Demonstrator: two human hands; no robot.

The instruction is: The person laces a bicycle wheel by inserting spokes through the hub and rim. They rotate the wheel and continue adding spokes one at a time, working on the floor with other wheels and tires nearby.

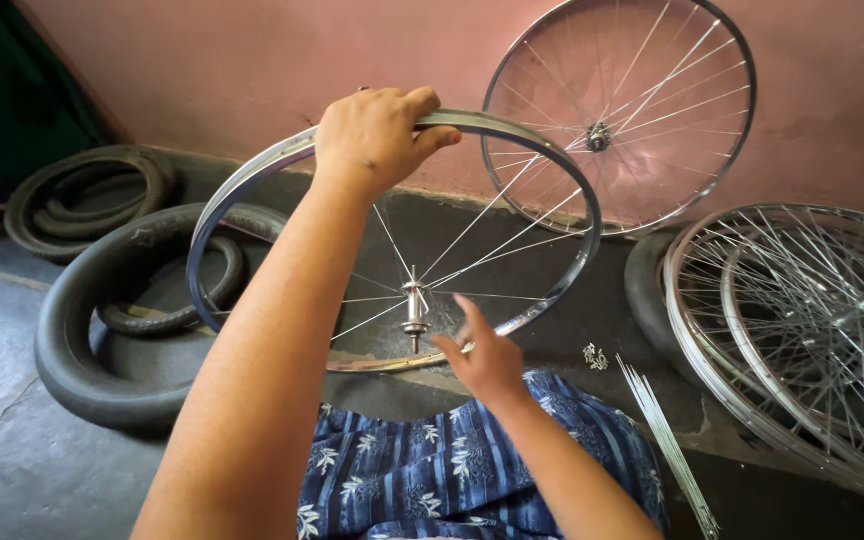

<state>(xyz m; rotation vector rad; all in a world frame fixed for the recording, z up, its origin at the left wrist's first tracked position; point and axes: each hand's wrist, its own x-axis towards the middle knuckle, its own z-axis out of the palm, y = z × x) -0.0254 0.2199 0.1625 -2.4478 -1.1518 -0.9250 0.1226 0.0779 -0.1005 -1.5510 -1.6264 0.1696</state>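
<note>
1. Shiny metal rim (252, 175), partly laced with spokes running to a hub (414, 312), stands upright over the person's lap, above the blue patterned cloth (452, 460).
2. Left hand (377, 135) is clenched around the top of the rim.
3. Right hand (482, 355) sits just beside the hub, fingers pinching a small silver piece; what it is cannot be told.
4. Loose spokes (667, 440) lie on the floor (12, 450) to the right, near a stack of laced wheels (802, 330).
5. Another wheel (617, 115) leans on the pink wall (202, 60).
6. Black tyres (82, 310) lie on the floor to the left.
</note>
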